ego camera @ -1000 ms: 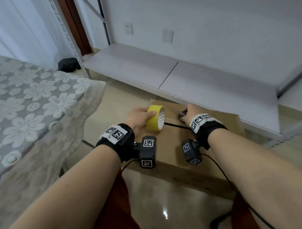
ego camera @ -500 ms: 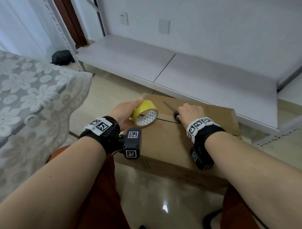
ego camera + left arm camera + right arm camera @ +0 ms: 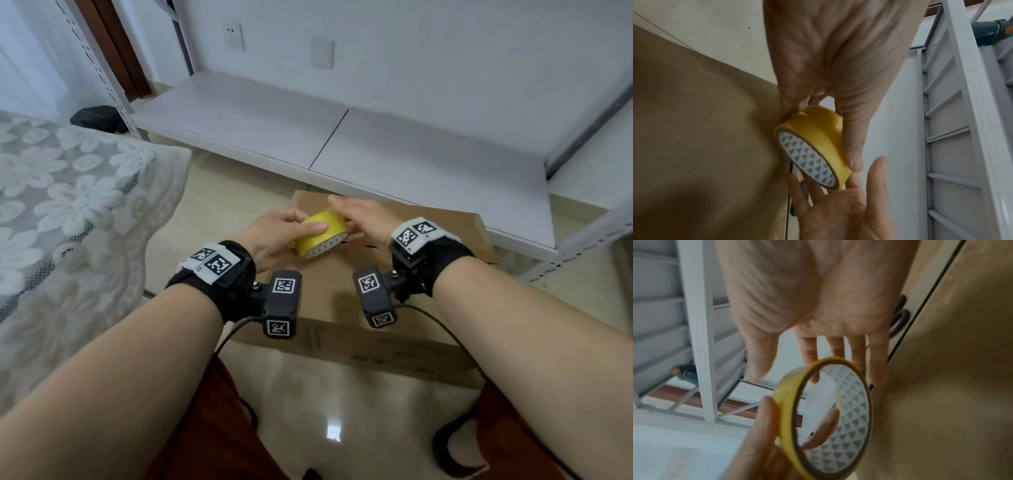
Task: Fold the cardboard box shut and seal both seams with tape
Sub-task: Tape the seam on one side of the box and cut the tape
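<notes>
**A:** From my seat, what do you have nearest?

**B:** Nearest I see the cardboard box (image 3: 342,301) on the floor, its flaps folded flat. I see no tape on its top yet. The middle seam (image 3: 929,293) runs left to right, a dark line between the flaps.

**A:** And the tape?

**B:** The yellow tape roll (image 3: 320,233) is just above the box top, over the seam, near its left part. My left hand (image 3: 274,236) grips it: the thumb lies on the outer yellow band and the fingers (image 3: 824,426) curl through the core. The roll is tilted, with its open side toward me and to the right.

**A:** The right hand?

**B:** My right hand (image 3: 363,222) is on the right of the roll, fingers (image 3: 877,172) straight and spread, holding nothing. From the left wrist view its palm looks to touch the roll's lower edge, but I cannot tell for sure. It is the free hand to find the loose end, I think.

**A:** Where is that end?

**B:** I cannot see it. I judge I must feel round the band with the right fingertips.

**A:** Anything farther?

**B:** Behind the right hand, scissors (image 3: 899,318) lie on the far flap beside the seam. Beyond the box is a low white shelf (image 3: 376,144).
</notes>
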Tool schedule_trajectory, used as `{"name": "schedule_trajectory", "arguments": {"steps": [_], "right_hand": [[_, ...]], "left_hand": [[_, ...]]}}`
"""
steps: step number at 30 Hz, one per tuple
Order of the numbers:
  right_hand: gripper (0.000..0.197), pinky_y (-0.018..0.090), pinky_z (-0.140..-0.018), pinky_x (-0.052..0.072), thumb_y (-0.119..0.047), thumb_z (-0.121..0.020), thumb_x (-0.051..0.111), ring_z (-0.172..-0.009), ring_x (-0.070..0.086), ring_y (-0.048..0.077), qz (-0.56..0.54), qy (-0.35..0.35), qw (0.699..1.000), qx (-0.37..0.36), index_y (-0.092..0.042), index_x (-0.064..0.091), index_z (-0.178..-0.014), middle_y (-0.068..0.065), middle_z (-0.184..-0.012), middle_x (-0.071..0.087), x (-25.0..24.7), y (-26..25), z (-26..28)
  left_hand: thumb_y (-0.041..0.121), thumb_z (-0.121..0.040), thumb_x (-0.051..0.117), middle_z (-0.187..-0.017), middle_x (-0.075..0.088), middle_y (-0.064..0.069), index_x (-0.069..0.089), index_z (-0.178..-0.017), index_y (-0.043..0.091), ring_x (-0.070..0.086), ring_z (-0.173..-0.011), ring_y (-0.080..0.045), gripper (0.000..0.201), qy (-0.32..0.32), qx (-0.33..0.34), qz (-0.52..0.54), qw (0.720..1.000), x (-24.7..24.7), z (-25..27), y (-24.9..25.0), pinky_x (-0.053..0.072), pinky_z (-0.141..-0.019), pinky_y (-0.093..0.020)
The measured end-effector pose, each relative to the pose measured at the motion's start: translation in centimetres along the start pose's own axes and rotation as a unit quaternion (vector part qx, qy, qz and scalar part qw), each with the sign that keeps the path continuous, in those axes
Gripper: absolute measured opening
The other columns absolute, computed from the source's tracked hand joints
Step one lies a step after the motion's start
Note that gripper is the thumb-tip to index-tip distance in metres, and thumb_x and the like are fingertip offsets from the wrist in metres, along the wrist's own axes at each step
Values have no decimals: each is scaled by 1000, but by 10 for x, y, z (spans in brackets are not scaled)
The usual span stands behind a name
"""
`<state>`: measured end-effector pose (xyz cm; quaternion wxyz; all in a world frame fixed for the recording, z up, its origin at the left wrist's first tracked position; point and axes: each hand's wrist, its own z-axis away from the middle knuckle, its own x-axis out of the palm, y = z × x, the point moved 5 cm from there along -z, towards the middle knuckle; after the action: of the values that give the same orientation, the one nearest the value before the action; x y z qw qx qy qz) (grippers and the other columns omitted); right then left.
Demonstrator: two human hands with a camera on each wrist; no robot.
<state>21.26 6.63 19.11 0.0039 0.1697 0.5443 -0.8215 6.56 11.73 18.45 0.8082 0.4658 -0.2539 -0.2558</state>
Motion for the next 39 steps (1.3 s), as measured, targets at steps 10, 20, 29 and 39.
{"name": "schedule_trajectory", "arguments": {"steps": [10, 20, 29, 39], "right_hand": [[29, 39, -81, 57, -30, -68, 74, -94, 61, 27, -175, -79, 980, 46, -15, 50, -76, 9, -102, 58, 13, -3, 17], [24, 35, -83, 55, -27, -65, 72, -91, 61, 19, -204, -67, 975, 49, -16, 58, -80, 3, -95, 61, -30, 7, 20], [20, 27, -69, 58, -21, -77, 69, -78, 61, 15, -218, -79, 972, 32, -12, 52, -76, 4, -81, 60, -23, 11, 17], [33, 29, -57, 55, -28, -75, 77, -69, 61, 17, -208, -5, 978, 22, -16, 46, -68, 5, -76, 60, -22, 15, 11]], "left_hand": [[11, -88, 60, -108, 67, -15, 64, -111, 0, 62, -100, -23, 25, -33, 35, 50, 998, -10, 11, -1, 52, -88, -31], [13, -97, 49, -128, 57, -22, 52, -129, -5, 54, -118, -29, 36, -48, 22, 34, 998, 24, -2, -3, 46, -101, -34], [22, -83, 67, -104, 63, -14, 65, -100, 7, 60, -97, -25, 23, -39, 18, 2, 999, 28, -1, -2, 47, -97, -44], [6, -67, 82, -102, 64, -17, 58, -111, 2, 61, -95, -23, 50, 4, 66, -112, 992, 32, -3, 1, 49, -96, -40]]}}
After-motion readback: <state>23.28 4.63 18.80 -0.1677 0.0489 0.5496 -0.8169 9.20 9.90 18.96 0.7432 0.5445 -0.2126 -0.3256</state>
